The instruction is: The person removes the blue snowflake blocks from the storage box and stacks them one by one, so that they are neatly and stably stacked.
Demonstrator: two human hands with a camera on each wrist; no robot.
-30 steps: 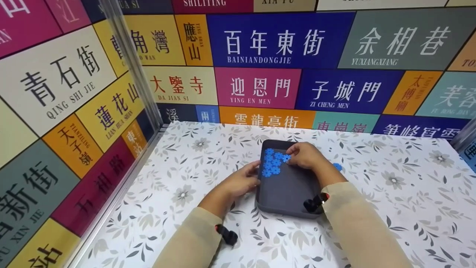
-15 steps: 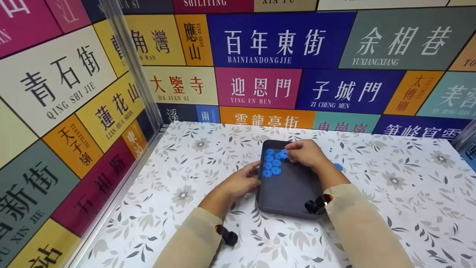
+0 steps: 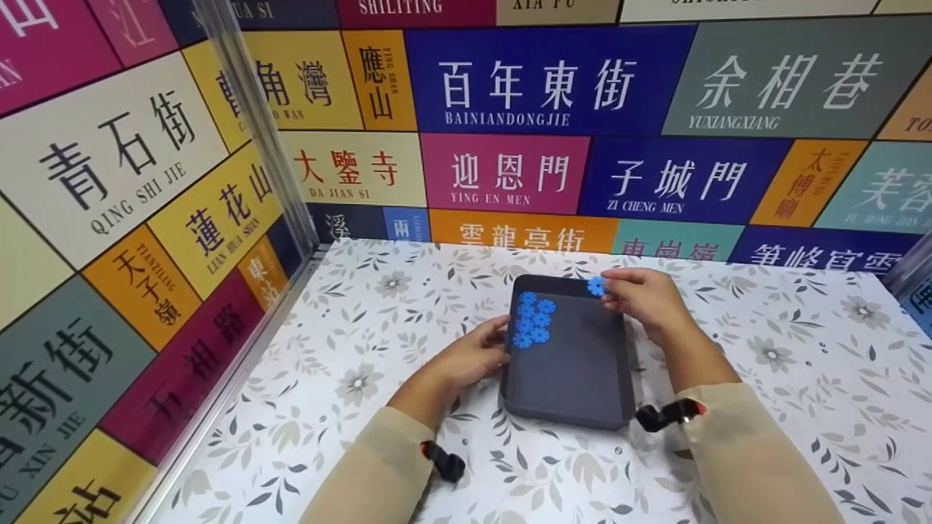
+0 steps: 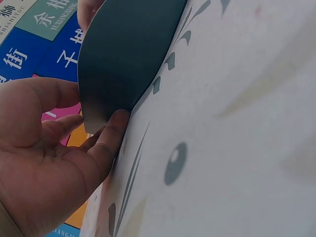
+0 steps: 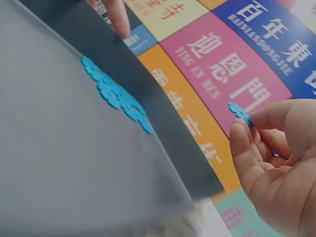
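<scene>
Blue flower (image 3: 595,285) pinched by right fingers (image 5: 240,139), left fingers (image 4: 116,129) loose against grey tray (image 3: 571,378), its long axis near to far

Dark grey tray (image 3: 568,386), blue flower pieces (image 3: 535,322) clustered inside (far left), single blue flower (image 3: 596,286) aloft near the far rim

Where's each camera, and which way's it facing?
On the head: looks forward and down at the dark gray tray and sign-covered wall; left hand, right hand, sleeves show.
On the left wrist: looks at that hand touching the tray's outside; other hand peeks in.
On the right wrist: looks at that hand pinching a blue flower piece; left fingers too.
Head and right wrist share the tray's blue flower cluster.
</scene>
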